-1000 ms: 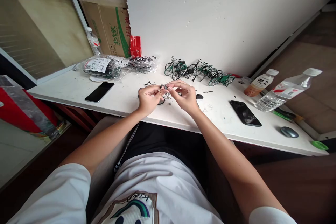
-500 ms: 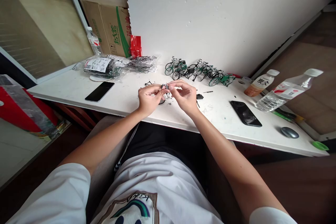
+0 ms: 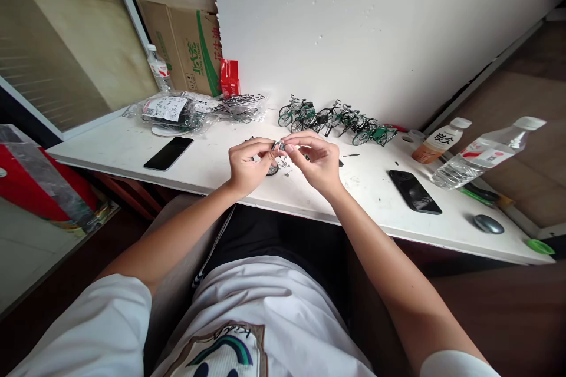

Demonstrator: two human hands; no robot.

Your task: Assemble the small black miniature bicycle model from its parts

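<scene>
Above the middle of the white table, a small dark and silvery part [image 3: 278,146] is pinched between my two hands; its exact kind is too small to make out. My left hand [image 3: 249,166] grips it from the left with thumb and forefinger. From the right, the thumb and fingertips of my right hand [image 3: 316,164] close on its other side. Under the hands lies a small toy bicycle wheel [image 3: 272,169], partly covered by my left hand, with tiny loose bits beside it. Behind stand several model bicycles [image 3: 336,118] in green and black, close together.
Plastic-bagged parts [image 3: 170,112] and a phone [image 3: 168,153] lie on the left. To the right are another phone [image 3: 414,191], a brown drink bottle [image 3: 441,140], a tilted water bottle [image 3: 486,153] and a computer mouse [image 3: 488,223]. The table's front edge [image 3: 283,207] runs before my lap.
My right hand has shifted slightly to the right and turned, and my left hand has moved slightly left. Both still hold the small part between them.
</scene>
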